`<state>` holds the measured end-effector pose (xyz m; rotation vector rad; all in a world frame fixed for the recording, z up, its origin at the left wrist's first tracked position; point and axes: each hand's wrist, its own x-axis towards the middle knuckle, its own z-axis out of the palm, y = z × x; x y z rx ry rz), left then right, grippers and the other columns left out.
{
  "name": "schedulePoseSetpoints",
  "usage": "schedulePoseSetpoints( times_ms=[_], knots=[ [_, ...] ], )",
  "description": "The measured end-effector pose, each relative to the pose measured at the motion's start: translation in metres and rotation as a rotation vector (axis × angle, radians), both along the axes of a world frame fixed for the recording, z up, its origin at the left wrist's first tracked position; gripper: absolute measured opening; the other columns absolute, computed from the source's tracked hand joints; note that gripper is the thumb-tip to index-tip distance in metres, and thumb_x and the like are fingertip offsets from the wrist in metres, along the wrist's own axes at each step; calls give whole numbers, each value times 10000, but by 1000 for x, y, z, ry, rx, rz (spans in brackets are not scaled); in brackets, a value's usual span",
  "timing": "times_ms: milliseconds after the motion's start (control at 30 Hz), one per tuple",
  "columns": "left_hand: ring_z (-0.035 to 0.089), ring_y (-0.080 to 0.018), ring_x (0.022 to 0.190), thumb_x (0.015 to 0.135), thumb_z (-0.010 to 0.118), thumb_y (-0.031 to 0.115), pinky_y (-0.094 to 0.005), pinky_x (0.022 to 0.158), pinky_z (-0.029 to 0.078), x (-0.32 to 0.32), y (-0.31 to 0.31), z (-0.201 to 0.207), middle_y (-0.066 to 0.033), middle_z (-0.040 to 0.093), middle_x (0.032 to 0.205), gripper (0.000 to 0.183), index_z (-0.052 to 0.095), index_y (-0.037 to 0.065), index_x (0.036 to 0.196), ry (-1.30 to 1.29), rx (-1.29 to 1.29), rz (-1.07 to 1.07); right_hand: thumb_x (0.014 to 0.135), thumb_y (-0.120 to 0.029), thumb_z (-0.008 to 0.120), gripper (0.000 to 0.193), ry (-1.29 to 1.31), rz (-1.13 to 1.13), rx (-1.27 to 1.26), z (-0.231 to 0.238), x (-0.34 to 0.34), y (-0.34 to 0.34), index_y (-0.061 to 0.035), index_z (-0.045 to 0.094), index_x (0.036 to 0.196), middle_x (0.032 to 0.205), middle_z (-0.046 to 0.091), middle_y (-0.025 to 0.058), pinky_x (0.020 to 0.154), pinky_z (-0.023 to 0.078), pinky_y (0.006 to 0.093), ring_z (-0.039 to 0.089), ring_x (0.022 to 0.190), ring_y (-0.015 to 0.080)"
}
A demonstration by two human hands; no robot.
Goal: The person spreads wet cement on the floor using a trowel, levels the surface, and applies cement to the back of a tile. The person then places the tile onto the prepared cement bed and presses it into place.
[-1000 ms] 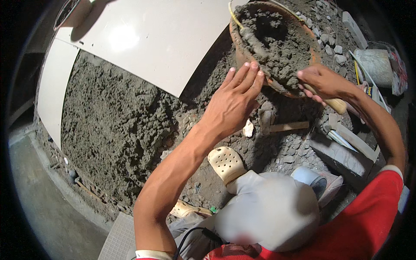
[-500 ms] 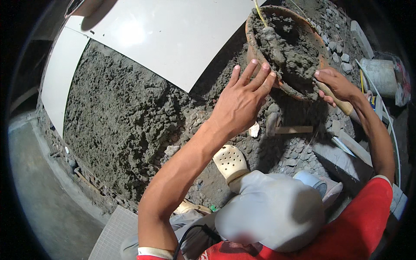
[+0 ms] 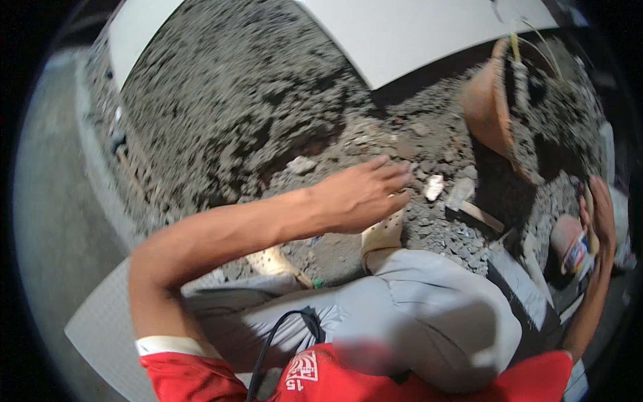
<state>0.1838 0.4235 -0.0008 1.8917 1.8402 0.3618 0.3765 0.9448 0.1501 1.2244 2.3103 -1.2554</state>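
My left hand [image 3: 362, 194] hovers over the rubble in front of the mortar bed [image 3: 234, 100], empty, its fingers extended and slightly blurred. At the far right my right hand [image 3: 601, 208] is closed around the wooden handle of a trowel [image 3: 591, 218]; its blade is hard to make out against the grey mortar. Beyond and left of that hand, an orange-brown bucket [image 3: 487, 114] leans over to the right. Grey wet mortar [image 3: 562, 110] lies at its mouth, and a rope-like yellow handle rises from the rim. Neither hand touches the bucket's left side.
Large white tiles [image 3: 402, 33] border the mortar bed at the back, one corner pointing toward me. A white stone chip [image 3: 435, 187] and a small wood strip [image 3: 481, 216] lie among rubble. A cylindrical container [image 3: 568, 234] stands near my right hand. Grey concrete floor [image 3: 53, 201] runs along the left.
My left hand has left the bucket's rim and come back toward me. My right hand has moved right and nearer, still holding the trowel. The bucket now tips more to the right; the view has shifted.
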Motion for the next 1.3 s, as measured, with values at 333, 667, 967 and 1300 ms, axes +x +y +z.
schedulePoseSetpoints(
  times_ms=[333,667,967,1300],
  knots=[
    [565,-397,1316,920,702,254,-466,1101,466,6,-267,36,-229,589,1430,514,603,36,1375,-121,-681,517,1073,-407,503,461,-136,141,-45,38,-21,-97,-88,537,1405,1076,637,69,653,500,280,615,850,153],
    [629,-424,1181,998,624,226,-490,1009,518,40,-406,22,-246,659,1295,410,625,-13,1331,-156,-598,1050,1033,-377,574,411,-573,1091,-593,-8,-213,-360,-25,604,822,639,611,77,448,462,296,561,465,159],
    [573,-399,1297,1031,576,293,-482,1110,446,55,-435,20,-221,621,1387,468,582,17,1409,-376,-579,1171,1088,-357,487,449,-866,751,-1239,-142,-298,-498,42,664,983,594,614,91,262,450,218,533,338,129],
    [615,-428,1215,1015,590,301,-480,1066,478,26,-427,2,-252,663,1296,474,605,-15,1368,-338,-432,1090,951,-307,670,404,-68,1628,-104,-130,-186,-461,31,537,1129,972,633,287,807,494,551,642,902,477]
  ],
)
